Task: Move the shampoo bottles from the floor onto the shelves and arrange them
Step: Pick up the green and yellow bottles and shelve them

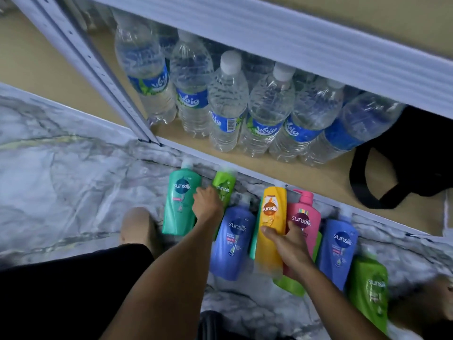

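You're picking up: right hand (285, 244) is gripping the yellow shampoo bottle (270, 224), left hand (207, 204) is closing on the green shampoo bottle (223, 190). Both are lying on the floor (73, 180) below the water bottles (245, 104). Next: lift, find free shelf (306, 177) space.

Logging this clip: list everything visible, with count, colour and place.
shampoo bottles: eight seen; teal, green, blue, yellow, pink; on floor by shelf
water bottles: six in front, more behind; clear, blue labels; bottom shelf
black bag: one; bottom shelf, right
shelf unit: white frame, tan boards
floor: grey marbled
left hand: on the upper green bottle
right hand: fingers gripping the yellow bottle
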### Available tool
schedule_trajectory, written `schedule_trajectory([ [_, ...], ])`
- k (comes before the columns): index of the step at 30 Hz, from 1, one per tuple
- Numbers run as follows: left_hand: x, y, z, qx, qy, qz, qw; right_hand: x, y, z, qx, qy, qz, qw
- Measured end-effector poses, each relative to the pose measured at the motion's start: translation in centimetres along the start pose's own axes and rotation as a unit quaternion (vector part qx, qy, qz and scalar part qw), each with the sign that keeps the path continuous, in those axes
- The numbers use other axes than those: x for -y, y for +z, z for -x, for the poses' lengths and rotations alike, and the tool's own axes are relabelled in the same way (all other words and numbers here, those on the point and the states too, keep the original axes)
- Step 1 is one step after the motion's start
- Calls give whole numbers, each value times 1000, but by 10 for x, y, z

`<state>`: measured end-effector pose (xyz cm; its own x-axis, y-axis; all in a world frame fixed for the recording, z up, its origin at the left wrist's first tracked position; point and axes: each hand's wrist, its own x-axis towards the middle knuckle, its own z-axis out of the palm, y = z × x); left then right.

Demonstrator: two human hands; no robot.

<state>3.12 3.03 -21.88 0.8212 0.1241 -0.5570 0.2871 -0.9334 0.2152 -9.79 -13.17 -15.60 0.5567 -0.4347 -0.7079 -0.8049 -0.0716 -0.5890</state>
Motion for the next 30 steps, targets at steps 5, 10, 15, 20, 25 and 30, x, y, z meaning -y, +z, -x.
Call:
schedule_trajectory([
  [5, 5, 11, -1, 69, -9, 89, 994, 3, 10, 6, 16, 16, -17, 1000],
  [10, 16, 2, 5, 90, -1, 120, 989, 4, 10, 27, 45, 13, -25, 999],
  [15, 23, -12, 42, 71, 26, 164, 983, -6, -4, 53, 56, -3, -50, 997],
  [20, 31, -34, 95, 27, 49, 194, 979, -21, -20, 84, 49, -17, -87, 995],
  [25, 34, -35, 161, 35, 55, 296, 953, -49, -37, 124, 30, -9, -127, 991],
  [30, 37, -4, 213, 57, 70, 350, 932, -67, -50, 152, -20, -5, -150, 988],
])
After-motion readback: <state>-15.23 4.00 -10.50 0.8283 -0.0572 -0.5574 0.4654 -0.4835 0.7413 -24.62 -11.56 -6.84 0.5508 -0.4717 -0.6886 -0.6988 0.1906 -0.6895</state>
